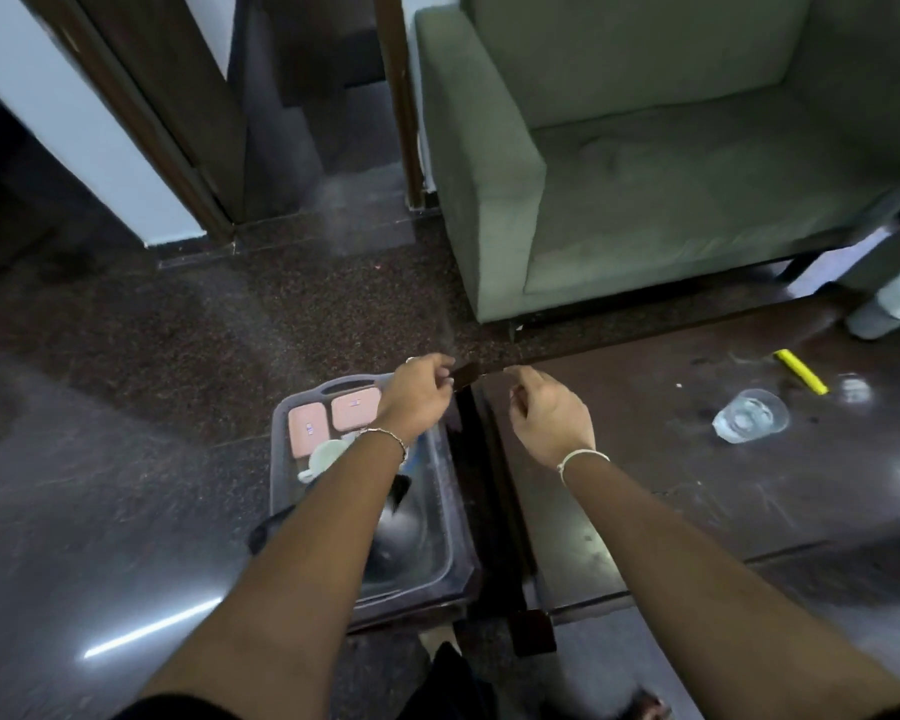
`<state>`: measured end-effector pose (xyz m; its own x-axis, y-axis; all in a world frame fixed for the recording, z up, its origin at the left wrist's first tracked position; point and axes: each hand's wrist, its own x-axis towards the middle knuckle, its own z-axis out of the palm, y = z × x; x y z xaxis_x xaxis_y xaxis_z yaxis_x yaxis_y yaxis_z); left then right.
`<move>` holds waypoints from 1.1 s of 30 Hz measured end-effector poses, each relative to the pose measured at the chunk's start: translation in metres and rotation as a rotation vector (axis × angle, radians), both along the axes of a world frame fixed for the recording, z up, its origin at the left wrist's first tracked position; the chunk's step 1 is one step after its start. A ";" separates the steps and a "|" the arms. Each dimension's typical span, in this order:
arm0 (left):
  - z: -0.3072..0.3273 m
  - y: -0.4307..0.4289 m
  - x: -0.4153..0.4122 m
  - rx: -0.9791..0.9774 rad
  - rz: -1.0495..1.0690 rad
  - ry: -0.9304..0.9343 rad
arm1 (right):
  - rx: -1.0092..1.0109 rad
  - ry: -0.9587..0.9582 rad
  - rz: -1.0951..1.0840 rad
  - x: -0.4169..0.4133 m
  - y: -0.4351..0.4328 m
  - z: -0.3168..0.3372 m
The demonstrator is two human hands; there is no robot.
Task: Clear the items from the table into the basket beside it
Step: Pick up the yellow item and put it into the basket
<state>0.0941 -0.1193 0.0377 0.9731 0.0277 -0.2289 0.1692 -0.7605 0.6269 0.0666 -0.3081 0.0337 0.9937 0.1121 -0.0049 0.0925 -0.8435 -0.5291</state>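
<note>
left hand [417, 394]: we see its fingers pinched on a small flat dark item [463, 375], centre frame, above the basket's far rim; identity unclear.
right hand [549, 413]: fingers curled together, seemingly holding nothing; contact with the item not discernible.
basket [281, 423]: grey tray, lower centre; holds two pink boxes [328, 420] and a pale cup [326, 457].
table [697, 491]: clear plastic cup [751, 415] and yellow marker [800, 372] remain at right.
handling: we judge the cup light, crushable, maybe holding liquid; grip its rim upright. Marker stiff, pinch mid-body.
</note>
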 end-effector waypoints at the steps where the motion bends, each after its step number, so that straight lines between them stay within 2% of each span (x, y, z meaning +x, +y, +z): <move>1: 0.001 -0.020 -0.003 -0.032 0.019 -0.001 | 0.008 -0.010 -0.023 -0.005 -0.019 0.005; 7: 0.006 -0.162 -0.039 -0.206 0.114 -0.036 | 0.074 -0.036 -0.093 -0.042 -0.146 0.025; 17: 0.037 -0.374 -0.080 -0.315 -0.009 -0.006 | 0.071 0.024 -0.245 -0.099 -0.351 0.047; 26: 0.024 -0.494 -0.050 -0.402 -0.073 0.049 | 0.104 0.087 -0.409 -0.093 -0.459 0.035; 33: -0.018 -0.543 0.012 -0.411 -0.011 0.115 | 0.088 0.200 -0.450 -0.030 -0.518 -0.005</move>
